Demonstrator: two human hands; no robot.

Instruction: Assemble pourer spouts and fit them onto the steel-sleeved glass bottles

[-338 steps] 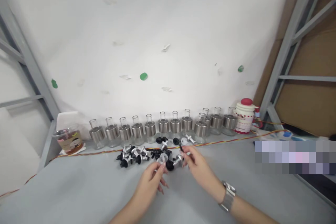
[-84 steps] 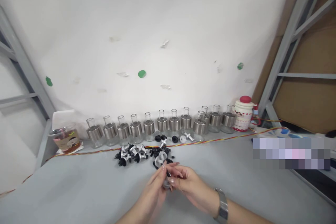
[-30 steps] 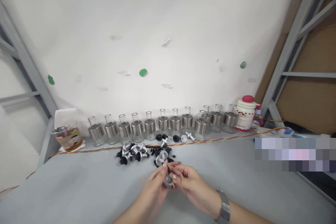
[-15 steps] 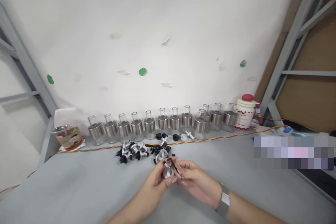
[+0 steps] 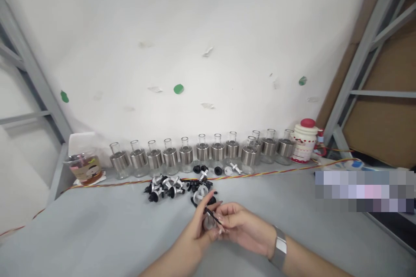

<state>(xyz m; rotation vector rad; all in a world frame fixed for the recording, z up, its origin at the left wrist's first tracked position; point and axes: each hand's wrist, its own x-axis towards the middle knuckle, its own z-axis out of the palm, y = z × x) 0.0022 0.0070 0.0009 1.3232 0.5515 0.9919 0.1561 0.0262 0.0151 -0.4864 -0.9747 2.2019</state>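
My left hand and my right hand meet over the grey table, fingers pinched together round a small silver-and-clear fitting. A thin black hex key lies slanted across the fitting, in the fingers of my right hand. Just beyond my fingertips lies a heap of small silver and black fittings. I wear a metal watch on my right wrist.
A row of glass bottles with silver collars lines the white wall. A plastic cup of brown drink stands at the left, a white pot with a red lid at the right. A red-yellow cable runs along the table's back.
Both hands have stayed together on the small fitting. The black hex key, upright above the fitting half a second ago, now lies lower and slanted across it.
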